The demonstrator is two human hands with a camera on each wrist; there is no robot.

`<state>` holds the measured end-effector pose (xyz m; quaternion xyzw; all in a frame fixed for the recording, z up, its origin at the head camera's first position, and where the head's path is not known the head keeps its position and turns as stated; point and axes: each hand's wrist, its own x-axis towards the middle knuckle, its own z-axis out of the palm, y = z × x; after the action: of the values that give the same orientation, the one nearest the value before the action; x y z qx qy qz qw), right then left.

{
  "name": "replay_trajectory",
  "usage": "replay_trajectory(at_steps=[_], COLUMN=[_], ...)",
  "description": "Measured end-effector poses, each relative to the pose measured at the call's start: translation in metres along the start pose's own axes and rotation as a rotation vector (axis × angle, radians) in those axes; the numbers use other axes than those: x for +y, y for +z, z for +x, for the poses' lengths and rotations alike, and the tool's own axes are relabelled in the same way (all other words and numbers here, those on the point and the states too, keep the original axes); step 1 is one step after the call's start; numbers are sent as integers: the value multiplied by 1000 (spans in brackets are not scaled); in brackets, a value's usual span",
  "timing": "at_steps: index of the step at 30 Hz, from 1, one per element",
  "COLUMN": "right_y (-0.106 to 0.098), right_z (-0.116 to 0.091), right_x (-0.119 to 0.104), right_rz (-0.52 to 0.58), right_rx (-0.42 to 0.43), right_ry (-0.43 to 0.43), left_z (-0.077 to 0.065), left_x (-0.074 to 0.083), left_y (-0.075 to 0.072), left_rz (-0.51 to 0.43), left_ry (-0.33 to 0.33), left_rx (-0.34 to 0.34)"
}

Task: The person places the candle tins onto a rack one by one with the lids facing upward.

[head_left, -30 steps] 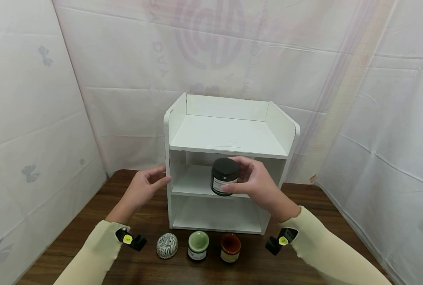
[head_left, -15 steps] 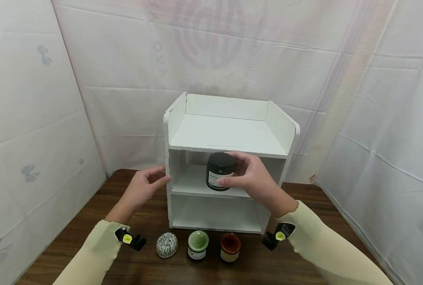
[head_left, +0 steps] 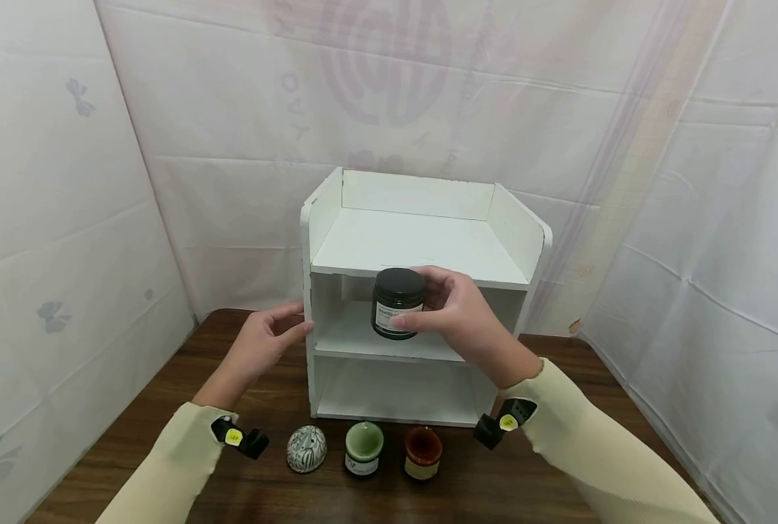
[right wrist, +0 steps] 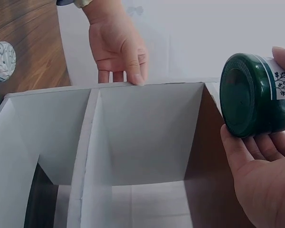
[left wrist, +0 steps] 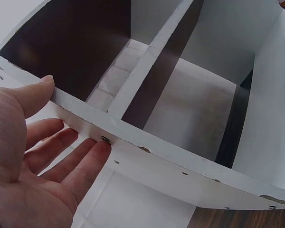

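My right hand [head_left: 463, 316] grips a dark green glass jar [head_left: 397, 320] with a black lid and white label. The jar is upright in front of the white shelf unit's middle opening, just below the top board. In the right wrist view, the jar [right wrist: 249, 97] shows its base, with fingers beneath and the thumb at the label. My left hand [head_left: 267, 346] touches the left side panel of the shelf unit [head_left: 421, 244]. The left wrist view shows the left thumb [left wrist: 40, 90] at the panel's front edge and the fairly straight fingers against its outer face.
On the brown wooden table [head_left: 257, 495], before the shelf unit, stand a black-and-white patterned dome-shaped object [head_left: 306, 449], a green-topped jar [head_left: 364, 447] and a reddish-brown jar [head_left: 423, 451]. White printed sheets [head_left: 231, 109] hang behind and at both sides.
My right hand has carried the jar up and slightly left, from the middle shelf's front edge to just under the top board. The left hand stays at the side panel.
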<state>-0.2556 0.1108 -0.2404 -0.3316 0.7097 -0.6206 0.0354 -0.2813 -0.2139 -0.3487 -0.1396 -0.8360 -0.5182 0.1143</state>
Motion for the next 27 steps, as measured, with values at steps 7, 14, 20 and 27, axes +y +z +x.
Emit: replay_trajectory(at_steps=[7, 14, 20, 27], right_y=[3, 7, 8, 12], right_z=[5, 11, 17, 23], right_x=[-4, -8, -8, -12], right_rz=[-3, -1, 6, 19], right_rx=[8, 6, 4, 23], right_ry=[-8, -28, -34, -54], left_z=[0, -1, -2, -2], left_x=[1, 3, 4, 4], left_y=[-1, -1, -2, -3], left_rz=[0, 2, 5, 2], left_ry=[8, 5, 0, 2], left_rx=[-1, -7, -7, -8])
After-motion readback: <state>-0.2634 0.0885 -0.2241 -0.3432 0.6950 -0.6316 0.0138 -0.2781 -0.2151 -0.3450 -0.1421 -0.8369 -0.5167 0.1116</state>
